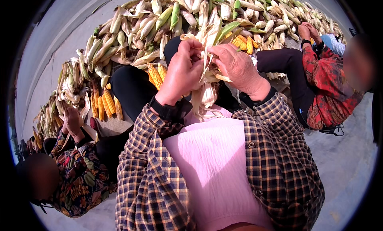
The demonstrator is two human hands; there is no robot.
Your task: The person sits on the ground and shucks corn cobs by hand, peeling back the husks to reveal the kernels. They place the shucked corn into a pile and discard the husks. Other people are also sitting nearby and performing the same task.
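Both of my hands are raised over my lap at a bundle of pale corn husks (206, 45). My left hand (185, 69) pinches husk strips on the bundle's left side. From the right, my right hand (239, 68) grips the husks close to the other hand's fingertips. Beneath the hands hangs a pale husk-covered end (208, 95) with loose strips around it. What lies between my fingers is partly hidden. Husked yellow corn cobs (155, 75) lie beyond my left wrist, and more yellow cobs (247, 44) rest beyond my right hand.
A long heap of unhusked corn (143, 27) curves across the concrete ground (71, 21). Husked cobs (108, 102) stand at the left by a seated person in a floral jacket (80, 177). Another person in a red patterned top (326, 96) sits at the right, hands near the heap.
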